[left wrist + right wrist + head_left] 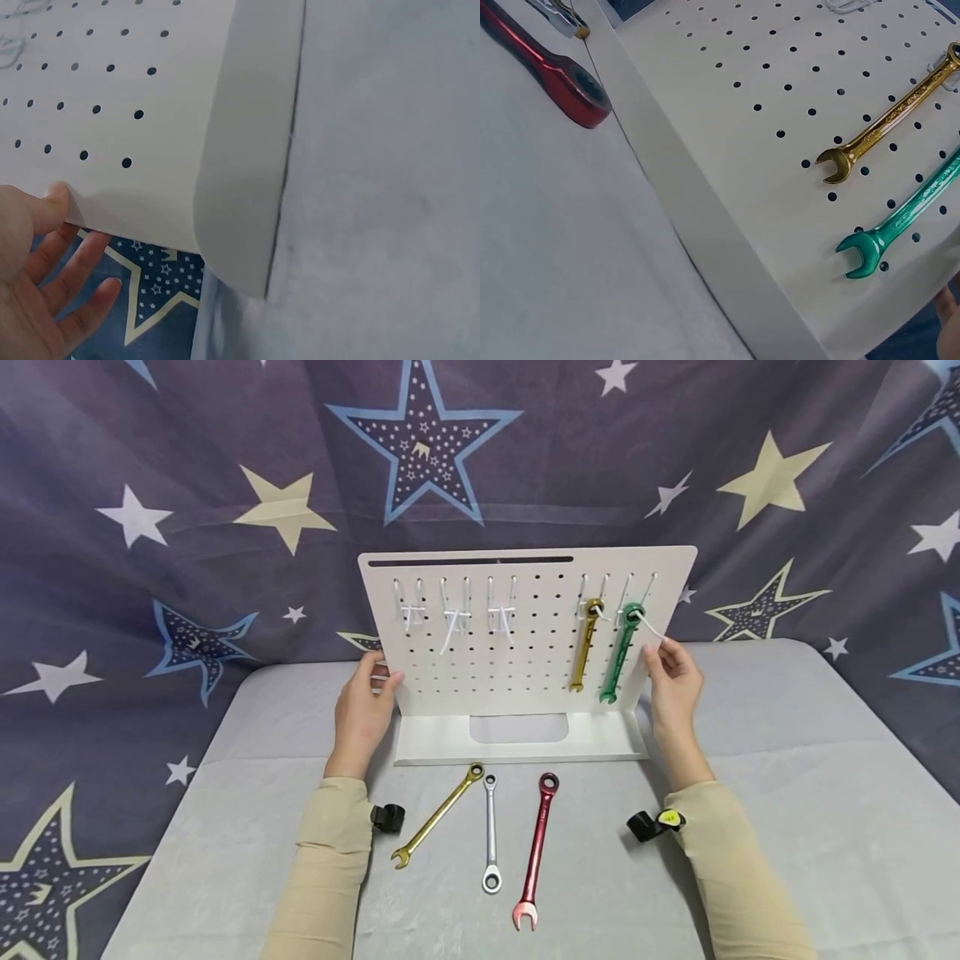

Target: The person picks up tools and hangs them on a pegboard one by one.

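Note:
A white pegboard point(480, 672) stands upright on its base on the table. My left hand point(363, 714) pinches its left edge, thumb on the front face and fingers behind, as the left wrist view shows. At the right edge my right hand point(675, 689) holds the board between thumb and fingers; the right wrist view catches only a bit of this hand. Beside the right hand, a green wrench point(620, 656) hangs from a hook, with a gold wrench point(584, 647) hanging to its left. Both have their open ends down.
Three white hooks, one of them a middle hook point(452, 622), sit on the board's left half. On the table point(810, 827) in front lie another gold wrench point(438, 814), a silver wrench point(491, 835) and a red wrench point(537, 852). A star-patterned cloth point(555, 460) hangs behind.

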Demonstrator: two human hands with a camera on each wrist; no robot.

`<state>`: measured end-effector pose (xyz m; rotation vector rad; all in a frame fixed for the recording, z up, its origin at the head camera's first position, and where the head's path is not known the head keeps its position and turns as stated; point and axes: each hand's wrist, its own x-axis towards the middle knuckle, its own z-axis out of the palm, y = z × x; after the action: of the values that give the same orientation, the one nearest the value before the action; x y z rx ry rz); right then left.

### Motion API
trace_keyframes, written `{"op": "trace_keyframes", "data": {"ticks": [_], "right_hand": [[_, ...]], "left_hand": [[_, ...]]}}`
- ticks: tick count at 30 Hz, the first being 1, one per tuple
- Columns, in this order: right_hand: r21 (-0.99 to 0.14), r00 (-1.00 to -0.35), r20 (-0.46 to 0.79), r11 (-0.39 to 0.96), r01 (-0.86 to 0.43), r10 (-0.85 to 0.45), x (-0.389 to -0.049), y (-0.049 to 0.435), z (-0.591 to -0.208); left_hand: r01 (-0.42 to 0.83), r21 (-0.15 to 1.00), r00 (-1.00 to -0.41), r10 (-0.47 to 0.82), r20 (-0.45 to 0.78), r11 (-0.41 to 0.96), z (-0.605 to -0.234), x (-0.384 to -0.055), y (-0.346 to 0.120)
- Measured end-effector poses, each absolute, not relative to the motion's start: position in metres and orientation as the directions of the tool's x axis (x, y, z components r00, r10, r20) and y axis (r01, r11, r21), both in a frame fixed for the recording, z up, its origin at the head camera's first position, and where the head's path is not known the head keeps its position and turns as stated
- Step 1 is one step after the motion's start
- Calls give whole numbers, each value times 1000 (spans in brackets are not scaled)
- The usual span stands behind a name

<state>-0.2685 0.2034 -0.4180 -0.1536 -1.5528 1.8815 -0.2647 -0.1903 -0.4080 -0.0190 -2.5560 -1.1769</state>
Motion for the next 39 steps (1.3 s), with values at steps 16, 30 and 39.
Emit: {"op": "trace_keyframes", "data": {"ticks": [16, 30, 39], "right_hand": [[-915, -763, 319, -26, -402, 562, -272, 212, -417], [-939, -789, 321, 69, -336, 524, -271, 209, -419], [-942, -803, 307, 42, -333, 510, -272, 208, -418]], "left_hand": [[148, 773, -943, -147, 297, 617, -404, -254, -188], [154, 693, -980, 22, 196, 705, -375, -218, -206], [243, 685, -970, 151, 193, 687, -370, -199, -201]]}}
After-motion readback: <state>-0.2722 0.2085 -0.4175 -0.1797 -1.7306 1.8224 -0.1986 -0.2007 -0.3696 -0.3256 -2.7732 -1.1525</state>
